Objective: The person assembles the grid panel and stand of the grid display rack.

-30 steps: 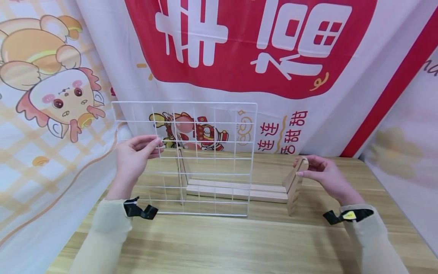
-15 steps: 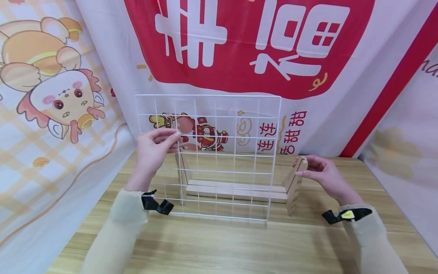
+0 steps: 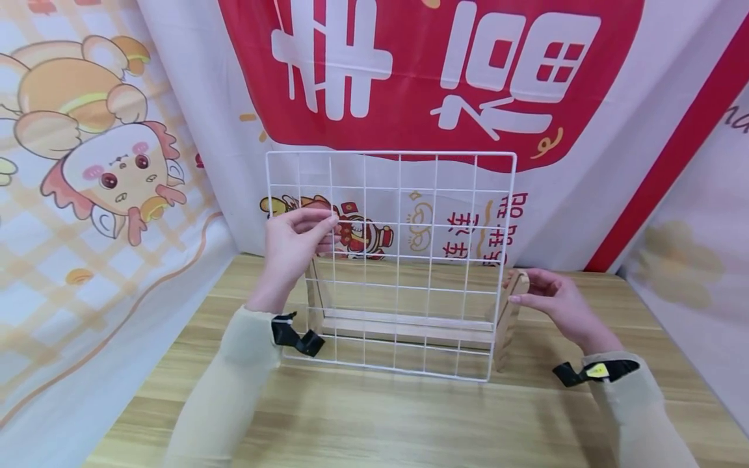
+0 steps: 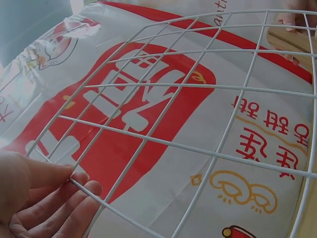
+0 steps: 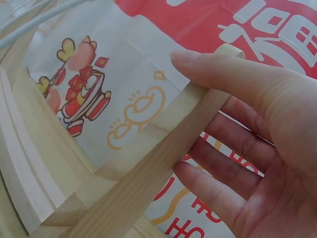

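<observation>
Here's the white wire grid (image 3: 398, 256), upright in front of the wooden stand (image 3: 412, 330), the left hand (image 3: 298, 242) pinching its wire! The right hand (image 3: 558, 300) grips the stand's right end. The stand looks assembled; the grid, I'd judge, isn't yet fixed to it (table (image 3: 363, 416) contact? can't tell).
</observation>
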The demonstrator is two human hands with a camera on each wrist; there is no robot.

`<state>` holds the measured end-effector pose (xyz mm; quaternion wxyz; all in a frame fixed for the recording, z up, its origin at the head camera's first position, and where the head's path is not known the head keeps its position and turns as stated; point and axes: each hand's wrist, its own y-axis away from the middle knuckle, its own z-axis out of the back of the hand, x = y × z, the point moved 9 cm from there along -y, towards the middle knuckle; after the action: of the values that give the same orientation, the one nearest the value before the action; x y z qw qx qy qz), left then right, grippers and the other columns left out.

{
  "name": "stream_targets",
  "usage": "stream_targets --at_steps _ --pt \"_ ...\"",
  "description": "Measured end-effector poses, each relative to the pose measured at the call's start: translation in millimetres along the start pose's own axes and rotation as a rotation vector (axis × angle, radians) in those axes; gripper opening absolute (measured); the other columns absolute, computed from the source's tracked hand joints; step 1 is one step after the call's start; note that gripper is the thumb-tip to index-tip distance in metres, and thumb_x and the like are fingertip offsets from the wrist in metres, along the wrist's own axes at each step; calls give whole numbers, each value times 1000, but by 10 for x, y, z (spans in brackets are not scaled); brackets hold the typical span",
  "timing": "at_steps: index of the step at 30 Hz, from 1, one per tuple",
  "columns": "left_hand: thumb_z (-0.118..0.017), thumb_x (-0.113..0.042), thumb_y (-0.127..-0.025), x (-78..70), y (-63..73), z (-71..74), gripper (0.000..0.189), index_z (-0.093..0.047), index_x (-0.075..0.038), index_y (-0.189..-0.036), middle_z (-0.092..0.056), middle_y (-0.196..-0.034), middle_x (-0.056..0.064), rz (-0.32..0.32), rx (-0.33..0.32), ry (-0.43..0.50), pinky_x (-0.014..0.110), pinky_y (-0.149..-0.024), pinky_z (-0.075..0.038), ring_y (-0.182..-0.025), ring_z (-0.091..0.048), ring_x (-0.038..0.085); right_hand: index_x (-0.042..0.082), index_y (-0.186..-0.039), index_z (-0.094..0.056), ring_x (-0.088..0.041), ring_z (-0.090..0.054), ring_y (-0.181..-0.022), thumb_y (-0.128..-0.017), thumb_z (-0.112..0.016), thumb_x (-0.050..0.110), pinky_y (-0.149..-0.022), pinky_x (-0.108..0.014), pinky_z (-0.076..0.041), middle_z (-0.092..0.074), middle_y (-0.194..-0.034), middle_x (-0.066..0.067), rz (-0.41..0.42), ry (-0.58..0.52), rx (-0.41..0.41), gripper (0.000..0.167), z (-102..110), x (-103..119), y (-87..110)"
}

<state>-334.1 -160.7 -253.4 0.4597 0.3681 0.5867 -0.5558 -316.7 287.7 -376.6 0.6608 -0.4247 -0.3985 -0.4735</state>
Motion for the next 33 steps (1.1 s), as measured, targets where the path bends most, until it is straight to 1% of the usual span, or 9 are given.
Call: stream_targets --at_steps 4,7,11,18,21,24,26,30,33 --pt "-81 -22 -90 -86 -75 -84 26 -76 -5 -108 -76 -99 14 11 12 -32 36 -70 -63 -78 -75 25 3 -124 -65 -12 -66 -96 -93 -76 6 -81 -23 -57 -72 -109 4 16 -29 -2 33 4 7 0" --pt "-81 -26 -90 -154 -145 -137 27 -76 -8 -110 -76 -101 14 31 28 -65 36 -74 -62 -81 -75 25 1 -125 -64 -11 -65 -96 -93 -76 6 -80 -23 -57 -71 -109 5 13 -26 -4 35 13 2 2" --pt "-80 -29 -91 -259 -251 -199 31 -76 -9 -114 -76 -102 11 45 42 -111 33 -75 -62 -83 -75 23 4 -124 -64 -12 -65 -97 -93 -77 9 -81 -23 -57 -71 -110 5 8 -14 0 34 20 -11 2" --pt "-80 -32 -90 -450 -423 -305 35 -75 -9 -116 -75 -100 7 49 50 -91 31 -79 -61 -87 -75 23 -9 -132 -57 -13 -66 -98 -94 -75 9 -81 -25 -58 -71 -114 3 19 -16 21 45 12 -20 -4" --pt "-80 -31 -90 -531 -488 -344 36 -75 -9 -117 -75 -101 7 42 57 -78 28 -80 -61 -88 -75 22 -3 -133 -61 -15 -64 -99 -95 -75 10 -81 -25 -58 -70 -116 0 19 -10 20 43 28 -9 -10" --pt "-79 -31 -90 -586 -535 -365 35 -75 -9 -118 -75 -102 7 35 54 -90 27 -80 -60 -87 -75 19 7 -131 -66 -16 -63 -99 -95 -75 11 -82 -26 -57 -69 -118 -3 8 -5 20 38 33 -8 -3" --pt "-79 -31 -91 -611 -558 -374 35 -75 -9 -118 -75 -102 6 30 52 -96 27 -80 -60 -86 -75 18 10 -130 -67 -16 -63 -98 -94 -76 12 -82 -26 -57 -70 -116 -5 1 1 20 37 31 -9 5" --pt "-78 -32 -91 -632 -603 -397 32 -76 -11 -116 -75 -102 6 34 46 -96 27 -79 -60 -86 -75 19 -1 -132 -62 -16 -65 -98 -94 -76 12 -83 -27 -58 -71 -117 -9 0 -3 24 43 22 -9 17" --pt "-78 -32 -91 -640 -641 -425 31 -76 -13 -115 -75 -103 6 45 46 -96 27 -79 -60 -87 -75 19 -9 -134 -56 -14 -65 -99 -95 -75 11 -83 -26 -58 -71 -116 -5 0 0 18 48 26 -22 32"
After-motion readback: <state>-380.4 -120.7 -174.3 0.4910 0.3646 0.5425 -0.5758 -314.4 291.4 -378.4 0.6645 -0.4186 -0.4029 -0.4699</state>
